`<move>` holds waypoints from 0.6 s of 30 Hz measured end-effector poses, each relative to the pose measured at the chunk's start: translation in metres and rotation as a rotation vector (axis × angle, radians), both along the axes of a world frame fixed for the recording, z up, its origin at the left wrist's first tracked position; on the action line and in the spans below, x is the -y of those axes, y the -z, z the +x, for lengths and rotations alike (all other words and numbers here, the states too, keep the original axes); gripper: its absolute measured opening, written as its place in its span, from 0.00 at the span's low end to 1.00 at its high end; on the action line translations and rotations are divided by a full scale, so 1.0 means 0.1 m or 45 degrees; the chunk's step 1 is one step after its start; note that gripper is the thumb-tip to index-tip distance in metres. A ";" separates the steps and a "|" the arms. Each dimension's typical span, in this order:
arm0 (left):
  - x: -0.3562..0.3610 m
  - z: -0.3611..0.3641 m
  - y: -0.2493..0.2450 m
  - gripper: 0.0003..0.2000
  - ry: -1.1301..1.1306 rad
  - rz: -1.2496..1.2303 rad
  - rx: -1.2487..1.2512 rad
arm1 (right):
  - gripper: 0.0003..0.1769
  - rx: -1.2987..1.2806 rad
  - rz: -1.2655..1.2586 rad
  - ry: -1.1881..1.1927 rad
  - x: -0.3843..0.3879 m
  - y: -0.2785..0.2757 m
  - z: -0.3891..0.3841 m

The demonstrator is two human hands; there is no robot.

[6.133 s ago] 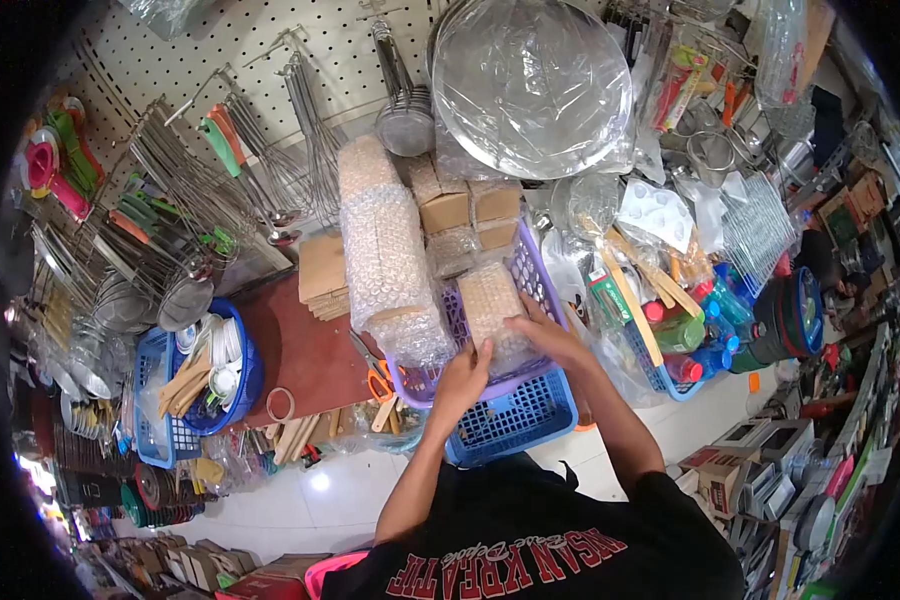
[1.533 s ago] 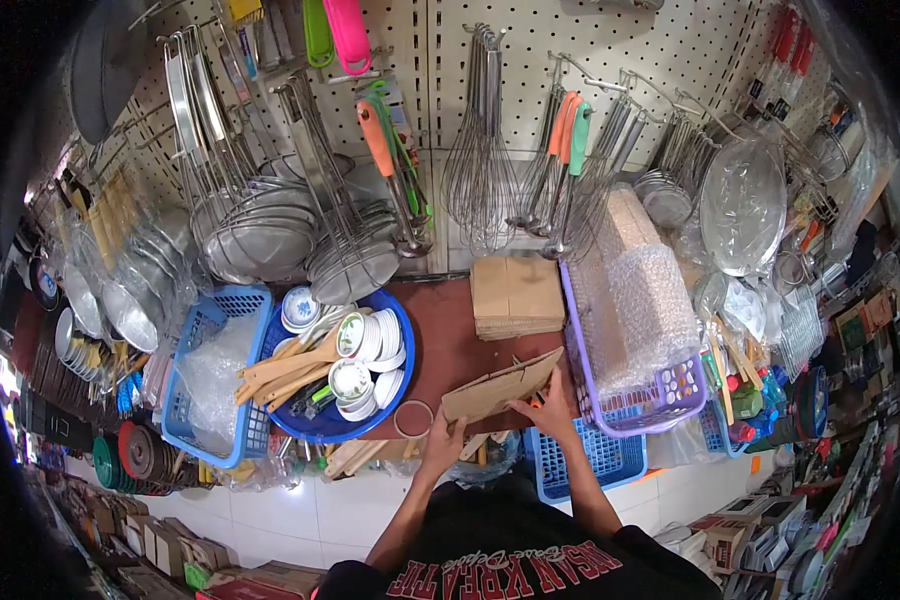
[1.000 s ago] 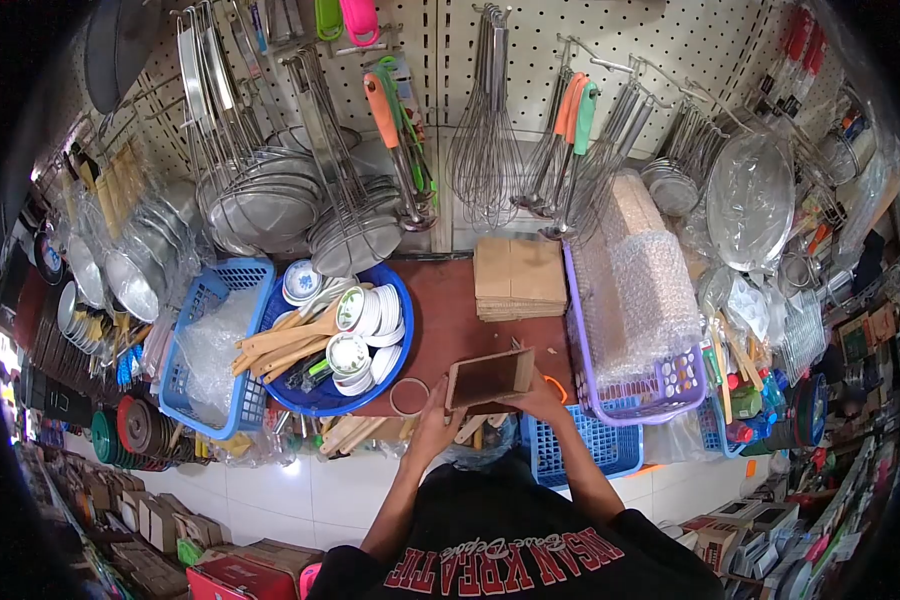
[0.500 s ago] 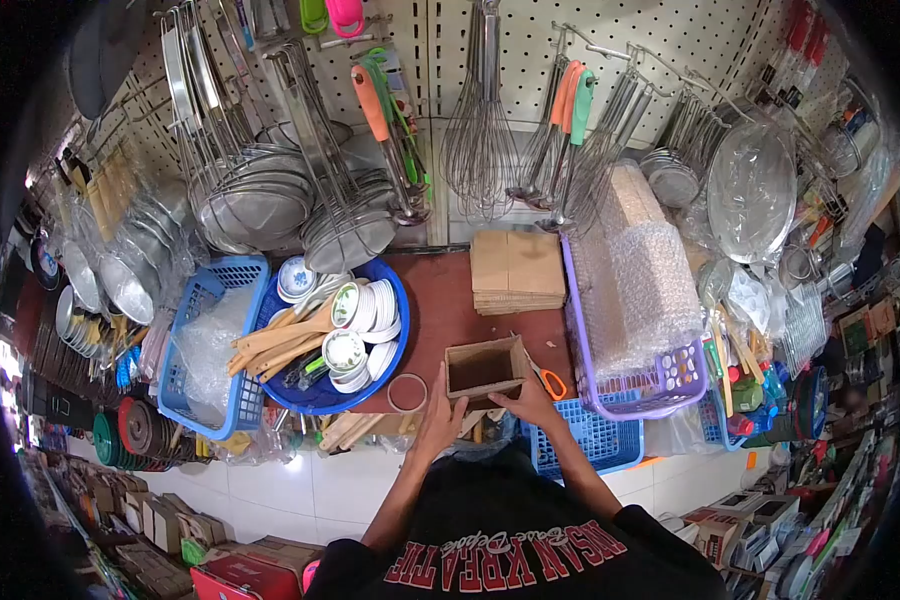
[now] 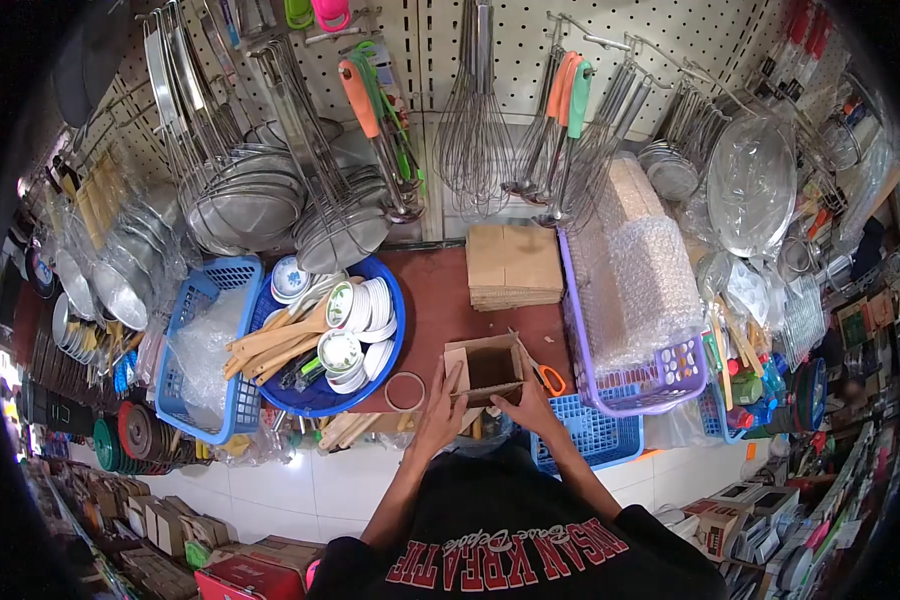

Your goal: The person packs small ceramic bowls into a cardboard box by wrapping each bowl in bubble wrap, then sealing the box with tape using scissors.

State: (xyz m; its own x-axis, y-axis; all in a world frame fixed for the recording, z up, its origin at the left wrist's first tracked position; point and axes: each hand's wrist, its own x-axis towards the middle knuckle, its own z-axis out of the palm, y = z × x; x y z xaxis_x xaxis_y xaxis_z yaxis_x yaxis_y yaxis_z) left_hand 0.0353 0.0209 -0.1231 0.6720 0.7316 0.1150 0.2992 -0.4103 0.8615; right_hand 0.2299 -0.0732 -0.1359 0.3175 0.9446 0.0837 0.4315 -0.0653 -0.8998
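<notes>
Between my two hands stands a small cardboard box (image 5: 492, 370), its top open and its inside dark. My left hand (image 5: 438, 418) grips the box's left side, fingers up along the wall. On the near right corner, my right hand (image 5: 532, 408) holds it with the thumb over the front edge. Scissors with orange handles (image 5: 552, 379) lie just right of the box, their blades partly hidden. A roll of tape (image 5: 405, 391) rests near the table edge, left of my left hand. Behind the box is a stack of flat brown cardboard pieces (image 5: 513, 267).
A blue basin (image 5: 398, 352) of white bowls and wooden utensils stands left, beside a blue basket (image 5: 167, 385) with clear plastic. On the right, a purple basket (image 5: 625, 403) holds bubble wrap (image 5: 655, 290). Whisks (image 5: 473, 150), ladles and strainers (image 5: 245, 205) hang behind the reddish table (image 5: 425, 300).
My left fingers have shifted slightly along the box's left wall, and the box seems a little turned. Both hands keep hold of it. The whole view has moved slightly.
</notes>
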 end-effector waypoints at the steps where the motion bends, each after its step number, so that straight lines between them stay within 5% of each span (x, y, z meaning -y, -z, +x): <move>1: -0.01 0.00 0.01 0.30 -0.002 0.001 0.006 | 0.58 0.022 0.009 0.005 0.00 0.01 0.00; 9: -0.01 -0.01 0.03 0.28 -0.001 -0.138 0.149 | 0.47 0.077 0.082 -0.054 -0.01 0.03 0.04; 18: -0.11 0.01 0.16 0.26 -0.019 0.088 0.182 | 0.32 -0.034 0.035 -0.041 0.04 0.10 0.09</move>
